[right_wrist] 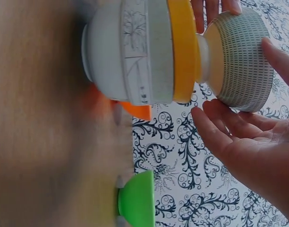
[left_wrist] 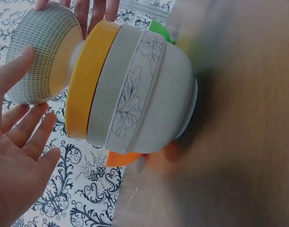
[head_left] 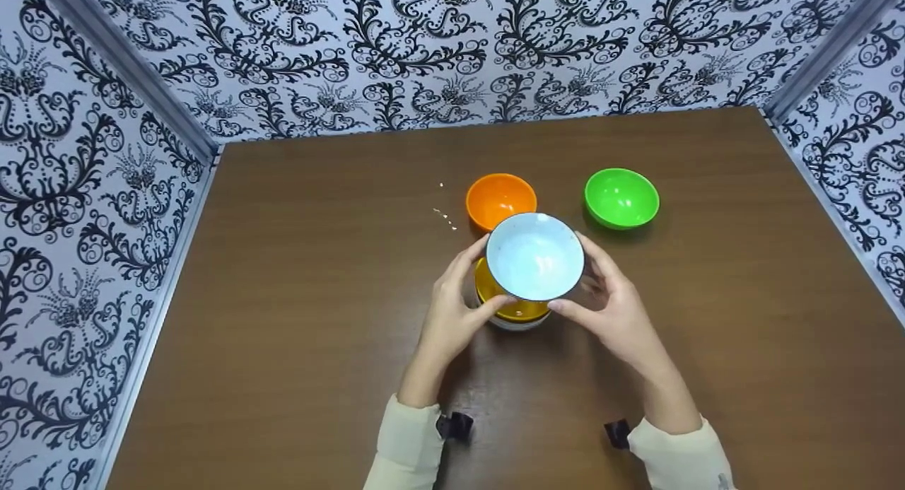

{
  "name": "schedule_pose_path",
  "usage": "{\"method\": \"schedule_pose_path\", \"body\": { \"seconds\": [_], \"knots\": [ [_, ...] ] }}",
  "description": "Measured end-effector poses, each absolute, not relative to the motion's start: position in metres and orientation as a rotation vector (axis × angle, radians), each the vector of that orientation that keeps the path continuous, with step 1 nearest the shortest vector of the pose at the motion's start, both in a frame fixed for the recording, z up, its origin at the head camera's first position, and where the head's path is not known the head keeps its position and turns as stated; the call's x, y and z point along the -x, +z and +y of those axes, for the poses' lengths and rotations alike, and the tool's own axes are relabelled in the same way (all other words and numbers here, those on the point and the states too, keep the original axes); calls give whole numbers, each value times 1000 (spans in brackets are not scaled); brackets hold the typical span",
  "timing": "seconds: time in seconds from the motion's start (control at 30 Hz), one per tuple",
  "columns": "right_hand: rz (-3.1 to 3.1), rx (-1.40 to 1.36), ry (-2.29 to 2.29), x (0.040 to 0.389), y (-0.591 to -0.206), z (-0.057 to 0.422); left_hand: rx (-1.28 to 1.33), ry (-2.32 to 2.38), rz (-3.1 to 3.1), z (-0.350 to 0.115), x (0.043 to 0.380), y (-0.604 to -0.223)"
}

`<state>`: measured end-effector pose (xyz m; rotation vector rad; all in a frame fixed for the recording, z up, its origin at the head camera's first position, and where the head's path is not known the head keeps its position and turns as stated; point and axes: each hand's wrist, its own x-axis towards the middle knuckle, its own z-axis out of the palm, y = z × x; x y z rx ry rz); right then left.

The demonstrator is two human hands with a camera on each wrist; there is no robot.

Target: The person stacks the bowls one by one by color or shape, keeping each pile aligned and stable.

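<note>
Both hands hold the patterned bowl (head_left: pixel 535 257) upright, in the air over a stack of bowls near the middle of the desk (head_left: pixel 318 264). The left hand (head_left: pixel 456 310) pinches it from the left, thumb at the near side and fingers round towards the far side; the right hand (head_left: pixel 615 313) pinches it from the right in the same way. The bowl is pale blue inside with a dark rim, and the wrist views show rows of small dark dashes on its outside and a plain band lower down. Its foot is at the mouth of the yellow bowl (left_wrist: pixel 88 90), the topmost of the stack; whether the two touch cannot be told. The yellow bowl sits in a pale green bowl (left_wrist: pixel 111 85), and that one in a white bowl (left_wrist: pixel 165 90) with a leaf design round its upper part, which stands on the desk. Just beyond the stack is the orange bowl (head_left: pixel 501 199), partly hidden by the patterned bowl in the head view. The green bowl (head_left: pixel 621 198) stands upright to the right of the orange one, apart from it. A few white crumbs (head_left: pixel 453 228) lie left of the orange bowl. Behind the desk rises a white wall (head_left: pixel 424 51) with black scrollwork.
</note>
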<state>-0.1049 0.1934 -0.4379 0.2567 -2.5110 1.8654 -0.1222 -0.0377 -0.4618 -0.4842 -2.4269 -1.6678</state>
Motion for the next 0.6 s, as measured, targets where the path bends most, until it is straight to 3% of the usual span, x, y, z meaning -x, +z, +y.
{"method": "schedule_pose_path", "body": {
  "seconds": [0.6],
  "knots": [
    [-2500,-286,1869,107,-456,192,443,-1650,-2428,-39,118,-480]
  ]
}}
